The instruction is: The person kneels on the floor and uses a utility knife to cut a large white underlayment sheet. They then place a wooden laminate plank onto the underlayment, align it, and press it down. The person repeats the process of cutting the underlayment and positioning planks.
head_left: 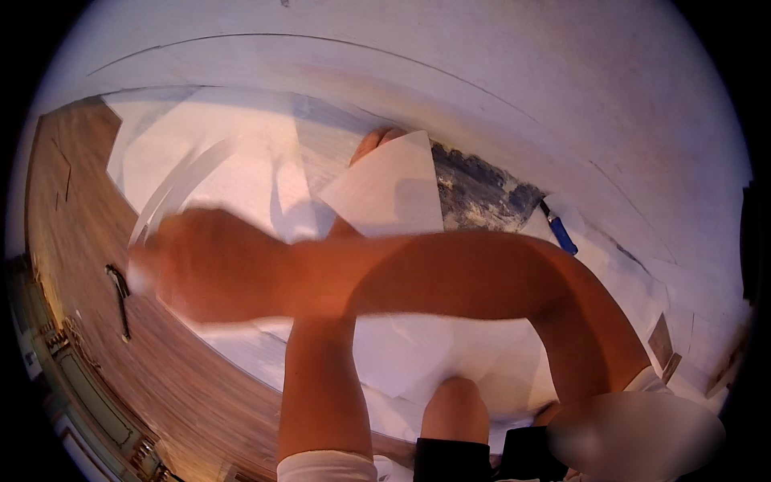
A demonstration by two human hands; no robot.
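Observation:
My left hand (376, 146) is closed on a white flat piece (393, 189) of sheet material. Its fingers curl over the far left edge, and the rest of the hand is hidden behind the piece. Crossing over my left forearm, my right arm reaches far to the left. Motion smears my right hand (213, 265), so its fingers cannot be made out. A pale blur and a thin curved streak show beside it. To the right of the held piece is a dark, blotchy bare patch (478, 191), with a blue-handled tool (560, 233) at its right end.
White sheets (233, 136) cover much of the floor around my knee (455, 410). Wood-look flooring (88, 185) runs along the left, bearing a dark tool with a bent head (120, 301). A pale wall (562, 72) rises beyond. Small brown offcuts (662, 341) lie at the right.

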